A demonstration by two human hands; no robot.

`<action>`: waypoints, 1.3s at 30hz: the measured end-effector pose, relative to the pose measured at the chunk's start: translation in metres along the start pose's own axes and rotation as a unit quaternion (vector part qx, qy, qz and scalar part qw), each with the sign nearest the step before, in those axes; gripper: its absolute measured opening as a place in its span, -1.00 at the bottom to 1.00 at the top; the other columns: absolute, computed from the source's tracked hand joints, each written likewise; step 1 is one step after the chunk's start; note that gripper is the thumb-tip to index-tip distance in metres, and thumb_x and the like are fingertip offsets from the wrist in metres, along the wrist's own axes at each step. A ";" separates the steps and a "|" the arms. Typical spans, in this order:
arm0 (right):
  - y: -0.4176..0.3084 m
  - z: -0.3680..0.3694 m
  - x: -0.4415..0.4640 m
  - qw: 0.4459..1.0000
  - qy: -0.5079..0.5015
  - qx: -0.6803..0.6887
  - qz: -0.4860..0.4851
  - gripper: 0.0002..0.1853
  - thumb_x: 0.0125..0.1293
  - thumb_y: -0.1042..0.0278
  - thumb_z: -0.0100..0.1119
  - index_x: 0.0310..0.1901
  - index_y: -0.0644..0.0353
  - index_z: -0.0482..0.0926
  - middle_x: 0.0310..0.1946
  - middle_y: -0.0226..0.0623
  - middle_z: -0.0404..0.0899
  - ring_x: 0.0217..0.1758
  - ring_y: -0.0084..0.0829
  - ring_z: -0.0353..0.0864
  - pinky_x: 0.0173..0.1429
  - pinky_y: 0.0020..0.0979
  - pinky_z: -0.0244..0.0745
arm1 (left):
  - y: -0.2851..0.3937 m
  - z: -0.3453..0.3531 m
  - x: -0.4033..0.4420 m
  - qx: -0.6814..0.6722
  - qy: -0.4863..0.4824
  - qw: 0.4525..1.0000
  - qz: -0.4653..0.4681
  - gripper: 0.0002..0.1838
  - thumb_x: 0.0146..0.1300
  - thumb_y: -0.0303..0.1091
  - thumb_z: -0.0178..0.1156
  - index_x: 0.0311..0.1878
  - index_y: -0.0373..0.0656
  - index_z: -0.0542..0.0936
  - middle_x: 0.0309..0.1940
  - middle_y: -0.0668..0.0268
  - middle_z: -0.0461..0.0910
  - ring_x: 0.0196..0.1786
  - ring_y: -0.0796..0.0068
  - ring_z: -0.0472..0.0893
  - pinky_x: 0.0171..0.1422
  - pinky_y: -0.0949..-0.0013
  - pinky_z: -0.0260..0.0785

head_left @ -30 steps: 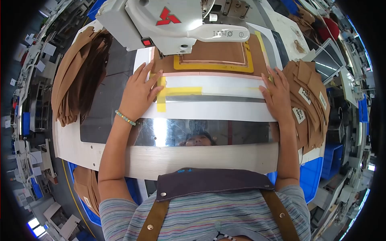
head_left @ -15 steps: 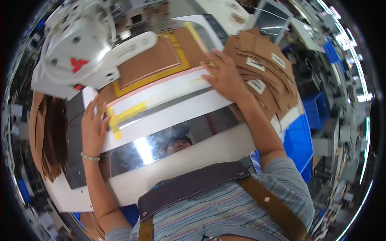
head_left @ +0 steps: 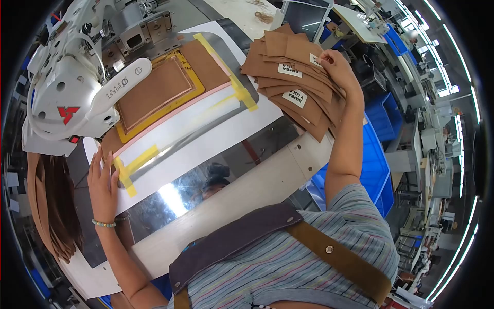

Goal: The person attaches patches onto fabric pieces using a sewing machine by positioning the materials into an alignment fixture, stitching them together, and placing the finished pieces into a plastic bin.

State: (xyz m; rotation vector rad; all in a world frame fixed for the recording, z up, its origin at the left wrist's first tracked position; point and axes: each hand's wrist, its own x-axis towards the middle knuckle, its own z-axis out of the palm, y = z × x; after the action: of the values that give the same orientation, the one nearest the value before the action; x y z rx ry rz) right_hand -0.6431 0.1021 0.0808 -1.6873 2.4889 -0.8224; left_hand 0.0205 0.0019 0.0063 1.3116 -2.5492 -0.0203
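My left hand (head_left: pixel 104 186) lies with its fingers apart on the near left corner of the white template (head_left: pixel 180 123), beside yellow tape. On the template a brown piece (head_left: pixel 208 67) sits under a yellow-edged frame (head_left: pixel 193 82), partly below the sewing machine's head (head_left: pixel 72 87). My right hand (head_left: pixel 335 66) is at the right, over a fanned stack of brown pieces (head_left: pixel 314 85) with white labels. Its thumb and fingertips pinch at the top piece's edge, near its label (head_left: pixel 314 60).
At the left edge hangs a pile of brown pieces (head_left: pixel 46 206). A shiny metal plate (head_left: pixel 226 175) lies in front of the template. Blue bins (head_left: pixel 368 159) stand below the table at the right. A dark screen-like panel (head_left: pixel 304 19) is at the back.
My right hand has left the template's right side and moved right to the labelled stack, its fingers now closed. My left hand has stayed at the template's left corner. The view has turned right.
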 end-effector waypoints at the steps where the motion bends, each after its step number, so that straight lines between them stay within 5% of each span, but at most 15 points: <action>1: 0.004 -0.002 0.002 1.000 0.008 0.013 0.000 -0.76 0.36 0.22 0.37 -0.15 0.24 0.66 -0.26 -0.22 0.63 -0.20 -0.35 0.58 -0.02 -0.31 0.48 | 0.001 -0.002 0.001 -0.001 0.000 1.000 -0.001 -0.52 0.48 -0.32 0.18 0.43 -0.13 0.54 0.58 0.16 0.34 0.57 0.00 0.33 0.62 0.04 0.16; 5: -0.021 -0.003 0.005 0.994 0.064 0.067 -0.062 -0.81 0.43 0.28 0.31 -0.17 0.23 0.60 -0.28 -0.33 0.59 -0.19 -0.49 0.54 -0.04 -0.42 0.45 | 0.001 -0.022 0.003 -0.082 -0.025 0.996 -0.001 -0.49 0.41 -0.38 0.25 0.42 -0.16 0.54 0.52 0.14 0.41 0.50 0.00 0.42 0.57 0.09 0.25; 7: -0.054 0.008 0.017 0.947 0.061 0.282 -0.143 -0.85 0.50 0.34 0.24 -0.14 0.25 0.59 -0.26 -0.43 0.60 -0.18 -0.60 0.53 -0.02 -0.50 0.45 | 0.001 -0.030 0.007 -0.104 -0.025 0.994 0.001 -0.48 0.38 -0.40 0.28 0.41 -0.17 0.55 0.49 0.13 0.45 0.46 0.01 0.46 0.55 0.12 0.29; 9: -0.102 0.020 0.023 0.932 0.013 0.318 -0.174 -0.88 0.54 0.38 0.19 -0.11 0.26 0.59 -0.25 -0.51 0.60 -0.18 -0.68 0.51 0.02 -0.57 0.45 | 0.000 -0.035 0.013 -0.090 -0.022 0.996 0.011 -0.49 0.37 -0.40 0.29 0.38 -0.19 0.55 0.45 0.10 0.48 0.46 0.00 0.45 0.55 0.10 0.30; 11: -0.160 0.043 0.024 0.946 -0.027 0.228 -0.227 -0.84 0.55 0.38 0.17 0.05 0.18 0.65 -0.13 -0.49 0.64 -0.08 -0.71 0.57 0.05 -0.61 0.47 | -0.001 -0.034 0.025 -0.079 -0.008 0.996 0.026 -0.52 0.38 -0.39 0.27 0.34 -0.28 0.55 0.43 0.05 0.49 0.48 -0.05 0.42 0.57 0.07 0.27; 12: -0.162 0.077 0.041 0.923 -0.074 0.290 -0.243 -0.77 0.54 0.31 0.19 0.12 0.14 0.68 -0.05 -0.44 0.70 -0.03 -0.60 0.63 0.11 -0.50 0.51 | -0.007 -0.027 0.030 -0.063 0.012 0.997 0.035 -0.54 0.39 -0.39 0.26 0.32 -0.31 0.56 0.40 0.02 0.50 0.45 -0.08 0.43 0.55 0.05 0.28; 13: -0.196 0.089 0.034 0.933 0.016 0.118 -0.338 -0.74 0.53 0.28 0.18 0.13 0.12 0.70 -0.06 -0.35 0.71 0.03 -0.39 0.64 0.17 -0.36 0.51 | -0.014 -0.017 0.035 -0.048 0.034 0.997 0.046 -0.56 0.40 -0.39 0.26 0.29 -0.34 0.56 0.36 -0.02 0.52 0.43 -0.11 0.43 0.53 0.03 0.29; 15: -0.224 0.141 0.045 0.895 0.037 0.090 -0.436 -0.76 0.51 0.28 0.17 0.08 0.08 0.74 -0.11 -0.30 0.68 -0.01 -0.18 0.55 0.12 -0.19 0.50 | -0.022 -0.007 0.049 -0.039 0.053 0.996 0.065 -0.60 0.41 -0.40 0.24 0.23 -0.40 0.57 0.29 -0.07 0.54 0.37 -0.18 0.44 0.47 -0.01 0.31; 18: -0.259 0.199 0.050 0.866 0.038 0.018 -0.498 -0.84 0.32 0.35 0.29 -0.13 -0.01 0.82 -0.17 -0.48 0.71 0.11 -0.29 0.58 0.11 -0.24 0.53 | -0.028 0.007 0.068 -0.065 0.037 0.995 0.064 -0.67 0.45 -0.37 0.19 0.13 -0.44 0.61 0.12 -0.13 0.59 0.23 -0.26 0.46 0.35 -0.07 0.32; 20: -0.280 0.205 0.035 0.879 -0.019 0.057 -0.472 -0.83 0.38 0.35 0.27 -0.09 0.15 0.76 -0.13 -0.27 0.72 0.07 -0.16 0.60 0.15 -0.18 0.54 | -0.024 0.015 0.077 -0.081 0.055 0.993 0.062 -0.66 0.48 -0.33 0.17 0.10 -0.45 0.62 0.12 -0.13 0.59 0.25 -0.25 0.45 0.37 -0.06 0.31; 25: -0.300 0.254 0.030 0.871 0.016 0.079 -0.485 -0.83 0.09 0.50 0.36 -0.29 0.03 0.82 -0.15 -0.44 0.72 0.14 -0.32 0.59 0.06 -0.20 0.49 | -0.031 0.036 0.088 -0.130 0.024 0.991 0.027 -0.64 0.55 -0.19 0.14 0.17 -0.26 0.67 0.17 -0.08 0.61 0.25 -0.20 0.49 0.41 0.02 0.30; 28: -0.302 0.264 0.024 0.868 0.037 0.075 -0.489 -0.87 0.10 0.48 0.37 -0.32 0.04 0.81 -0.10 -0.42 0.71 0.15 -0.32 0.59 0.07 -0.20 0.49 | -0.028 0.038 0.100 -0.161 -0.050 0.985 0.035 -0.58 0.62 -0.25 0.03 0.43 -0.12 0.53 0.51 0.13 0.43 0.52 -0.01 0.37 0.64 0.11 0.12; 31: -0.299 0.268 0.018 0.860 0.020 0.080 -0.504 -0.84 0.15 0.46 0.34 -0.24 0.04 0.81 -0.03 -0.40 0.69 0.20 -0.32 0.57 0.11 -0.18 0.50 | -0.020 0.034 0.106 -0.172 -0.054 0.981 0.067 -0.58 0.63 -0.30 0.00 0.45 -0.09 0.53 0.56 0.28 0.39 0.58 0.13 0.35 0.67 0.17 0.07; 34: -0.293 0.273 0.009 0.839 -0.054 0.131 -0.526 -0.74 0.22 0.44 0.30 -0.06 -0.01 0.79 0.06 -0.37 0.66 0.29 -0.32 0.53 0.24 -0.16 0.48 | -0.021 0.036 0.110 -0.202 -0.015 0.976 0.084 -0.62 0.59 -0.25 0.11 0.38 -0.07 0.59 0.38 0.17 0.58 0.39 0.09 0.52 0.56 0.17 0.26; 39: -0.301 0.273 -0.009 0.778 -0.080 0.158 -0.603 -0.60 0.33 0.45 0.20 0.16 -0.13 0.72 0.17 -0.39 0.62 0.38 -0.36 0.48 0.46 -0.10 0.34 | -0.095 0.082 0.108 -0.336 0.000 0.942 0.020 -0.56 0.45 -0.57 0.10 0.36 -0.17 0.57 0.41 0.14 0.54 0.47 0.14 0.48 0.58 0.14 0.24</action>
State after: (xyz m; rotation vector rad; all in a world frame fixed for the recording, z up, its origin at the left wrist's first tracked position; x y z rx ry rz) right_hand -0.2981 -0.0843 -0.0263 -2.8954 0.7916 -0.9269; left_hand 0.0159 -0.1498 -0.0600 0.9732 -2.2407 -0.8020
